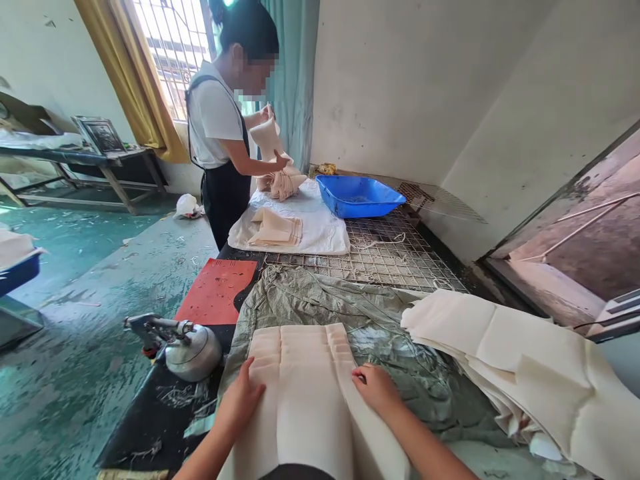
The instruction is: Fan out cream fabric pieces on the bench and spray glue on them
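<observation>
In front of me lies a layered stack of cream sheets point(313, 407), soft and fabric-like, with lengthwise creases and stepped far edges. My left hand point(243, 400) rests on the stack's left edge, thumb and forefinger apart. At the right edge my right hand point(377, 387) has its fingers curled in a pinch on the side of the sheets. The near end of the stack drapes toward me, partly hidden by a dark rounded shape at the bottom. Under it spreads a crumpled grey-green cloth point(310, 290). More cream sheets point(525, 353) are piled on the right.
A metal spray gun point(193, 350) stands at the left table edge, near a red sheet point(217, 290). Beyond are a wire mesh point(385, 253), a blue basin point(360, 193) and a white padded cloth point(320, 243). A co-worker point(220, 127) handles similar cream sheets there.
</observation>
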The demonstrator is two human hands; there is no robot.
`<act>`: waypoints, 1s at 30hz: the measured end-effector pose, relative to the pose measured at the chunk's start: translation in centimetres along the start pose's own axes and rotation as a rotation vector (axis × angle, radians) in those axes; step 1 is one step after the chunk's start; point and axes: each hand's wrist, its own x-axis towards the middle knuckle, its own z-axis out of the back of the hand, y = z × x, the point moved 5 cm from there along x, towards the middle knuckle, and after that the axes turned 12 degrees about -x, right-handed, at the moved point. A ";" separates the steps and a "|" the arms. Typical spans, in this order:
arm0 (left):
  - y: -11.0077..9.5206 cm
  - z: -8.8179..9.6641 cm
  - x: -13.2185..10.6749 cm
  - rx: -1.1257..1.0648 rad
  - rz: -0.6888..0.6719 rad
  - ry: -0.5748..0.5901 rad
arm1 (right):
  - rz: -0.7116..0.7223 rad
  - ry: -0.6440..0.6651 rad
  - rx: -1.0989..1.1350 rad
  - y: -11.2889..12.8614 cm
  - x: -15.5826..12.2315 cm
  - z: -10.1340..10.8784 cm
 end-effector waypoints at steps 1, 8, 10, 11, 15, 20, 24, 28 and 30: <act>-0.4 0.2 -0.3 0.062 -0.035 -0.028 | 0.004 0.004 -0.017 0.1 -0.1 0.1; -4.1 -2.2 -2.2 0.234 -0.517 0.179 | 0.077 0.020 -0.167 1.7 -0.8 1.6; -4.8 -3.2 -2.7 0.210 -0.527 0.284 | 0.131 -0.015 -0.253 2.3 -1.0 1.9; -5.1 -3.4 -2.9 0.214 -0.507 0.300 | 0.163 -0.018 -0.272 2.6 -1.1 1.9; -5.7 -3.7 -3.4 0.304 -0.454 0.354 | 0.248 0.059 -0.222 3.1 -1.2 1.1; -5.4 -3.9 -3.2 0.369 -0.461 0.316 | 0.284 0.067 -0.144 2.2 -0.8 1.6; -4.4 -4.2 -1.8 0.344 -0.531 0.249 | 0.144 -0.038 -0.160 -2.2 0.7 5.5; -3.0 -4.3 0.2 0.275 -0.575 0.189 | -0.222 -0.213 -0.300 -11.7 2.6 13.0; -2.2 -4.5 0.9 0.255 -0.576 0.186 | -0.404 -0.293 -0.365 -16.8 3.0 16.8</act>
